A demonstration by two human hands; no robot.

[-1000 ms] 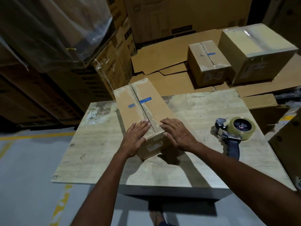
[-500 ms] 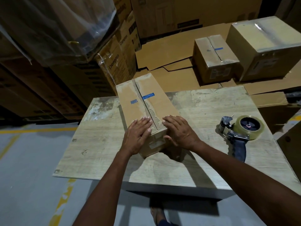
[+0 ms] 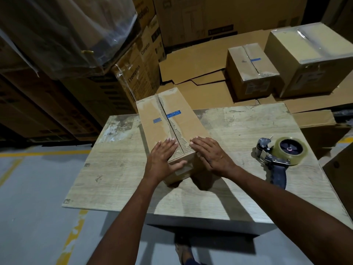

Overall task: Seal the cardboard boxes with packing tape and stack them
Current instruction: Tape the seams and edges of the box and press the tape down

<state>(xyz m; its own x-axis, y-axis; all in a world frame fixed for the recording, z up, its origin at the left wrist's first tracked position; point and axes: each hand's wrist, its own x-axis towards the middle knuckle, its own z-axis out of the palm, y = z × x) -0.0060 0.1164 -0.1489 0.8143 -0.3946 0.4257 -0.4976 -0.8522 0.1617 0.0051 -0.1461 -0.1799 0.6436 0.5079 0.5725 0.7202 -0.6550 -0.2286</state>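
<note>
Cardboard box [image 3: 168,119] on table [image 3: 229,131]: flaps closed, centre seam apparently untaped, blue labels; left hand [image 3: 162,157], right hand [image 3: 212,153] pressing flat, fingers straight.

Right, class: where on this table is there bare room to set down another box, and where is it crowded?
The table is bare between the box and its left edge, and at the far right between box and tape dispenser. Crowded: the box's near end, where the left hand and right hand press flat.

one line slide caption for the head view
Left hand and right hand hold down the flaps of a cardboard box on a table, tape dispenser beside them.
</note>
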